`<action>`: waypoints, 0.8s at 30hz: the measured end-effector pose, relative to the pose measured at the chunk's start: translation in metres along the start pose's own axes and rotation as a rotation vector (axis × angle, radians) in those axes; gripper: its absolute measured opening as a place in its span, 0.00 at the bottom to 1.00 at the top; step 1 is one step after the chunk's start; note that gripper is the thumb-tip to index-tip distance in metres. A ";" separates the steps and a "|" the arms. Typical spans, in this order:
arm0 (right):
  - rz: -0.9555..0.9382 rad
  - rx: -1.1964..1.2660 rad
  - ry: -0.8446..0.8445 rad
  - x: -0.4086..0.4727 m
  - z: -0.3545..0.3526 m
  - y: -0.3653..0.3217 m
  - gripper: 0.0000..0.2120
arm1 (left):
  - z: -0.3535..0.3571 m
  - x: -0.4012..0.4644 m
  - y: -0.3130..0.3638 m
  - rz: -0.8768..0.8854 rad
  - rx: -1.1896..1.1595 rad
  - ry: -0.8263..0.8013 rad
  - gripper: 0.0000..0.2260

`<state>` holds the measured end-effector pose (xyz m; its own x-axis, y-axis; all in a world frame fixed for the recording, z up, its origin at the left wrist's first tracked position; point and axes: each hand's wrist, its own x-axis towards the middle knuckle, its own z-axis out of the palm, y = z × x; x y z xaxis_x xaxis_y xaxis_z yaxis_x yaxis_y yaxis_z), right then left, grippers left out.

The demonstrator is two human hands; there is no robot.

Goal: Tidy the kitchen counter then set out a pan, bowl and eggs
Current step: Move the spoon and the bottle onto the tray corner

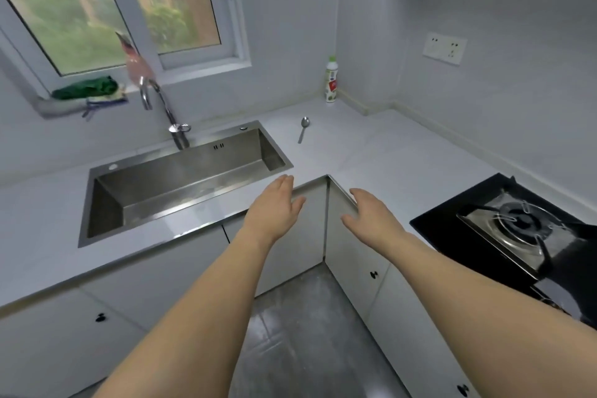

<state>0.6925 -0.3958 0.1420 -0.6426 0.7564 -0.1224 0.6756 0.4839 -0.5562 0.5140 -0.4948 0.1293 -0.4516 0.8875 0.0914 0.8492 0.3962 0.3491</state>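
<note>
At the right edge of your view, the gas hob (517, 229) is cut off, and a dark shape low on it is too blurred to name. On the window sill, a green bundle (85, 87) and a pinkish blur above the tap (164, 110) cannot be made out. Your left hand (274, 208) hangs over the worktop (371, 152) edge beside the sink (181, 184), fingers straight and together, holding nothing. Your right hand (371, 216) hovers at the inner corner of the worktop, fingers relaxed, also empty. A spoon (303, 129) lies on the worktop behind the sink's right end; a bottle (331, 81) stands upright in the far corner.
</note>
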 end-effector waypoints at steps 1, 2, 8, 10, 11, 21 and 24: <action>-0.012 -0.001 0.000 0.011 -0.001 -0.003 0.23 | -0.001 0.010 -0.002 -0.005 -0.001 -0.002 0.26; -0.021 0.006 0.000 0.023 -0.002 -0.006 0.25 | 0.000 0.021 -0.005 0.001 -0.004 0.001 0.26; -0.018 0.018 0.001 0.098 -0.004 0.001 0.23 | 0.014 0.089 -0.018 0.010 0.020 -0.031 0.25; -0.025 0.024 0.013 0.134 -0.009 0.009 0.22 | 0.020 0.125 -0.020 0.016 0.036 -0.027 0.25; -0.029 0.036 0.016 0.152 -0.012 0.014 0.24 | 0.022 0.144 -0.019 0.018 0.035 -0.021 0.25; -0.030 0.098 0.036 0.316 -0.057 0.024 0.30 | 0.006 0.304 -0.028 0.000 0.081 0.009 0.24; -0.019 0.122 0.016 0.341 -0.059 0.027 0.29 | 0.010 0.335 -0.036 -0.037 0.071 0.026 0.23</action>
<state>0.5127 -0.0986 0.1337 -0.6481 0.7553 -0.0980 0.6136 0.4416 -0.6546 0.3348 -0.2089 0.1379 -0.4889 0.8661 0.1039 0.8488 0.4448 0.2859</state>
